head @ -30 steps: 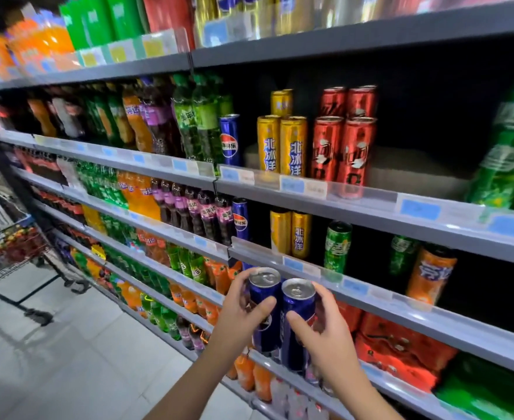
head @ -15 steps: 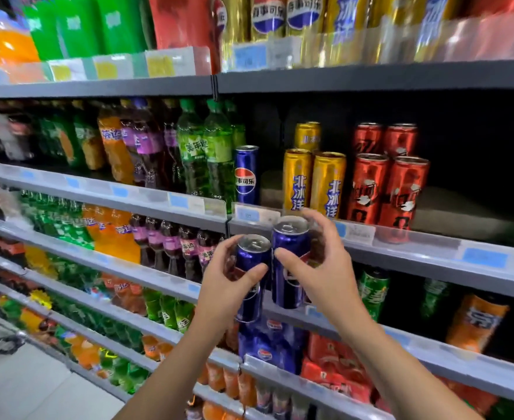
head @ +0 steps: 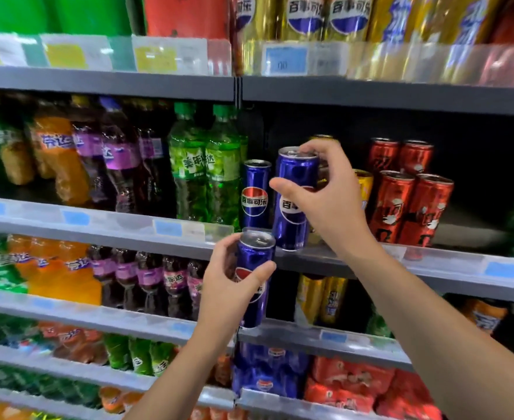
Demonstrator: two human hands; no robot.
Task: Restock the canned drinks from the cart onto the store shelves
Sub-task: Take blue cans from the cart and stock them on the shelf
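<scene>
Right hand [head: 328, 198] fingers curled around blue can [head: 292, 204] at shelf [head: 431, 262] front edge; left hand [head: 228, 286] fingers wrapped around second blue can [head: 254, 259] below.

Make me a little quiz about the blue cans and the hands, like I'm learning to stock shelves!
1. True or false: each hand grips one blue can.
2. Which can is higher? A) the right hand's can B) the left hand's can
3. Fill in: the blue can standing on the shelf is right beside the ___ bottles.

Key: 1 true: left hand, right hand. 2 A. 3 green.
</scene>
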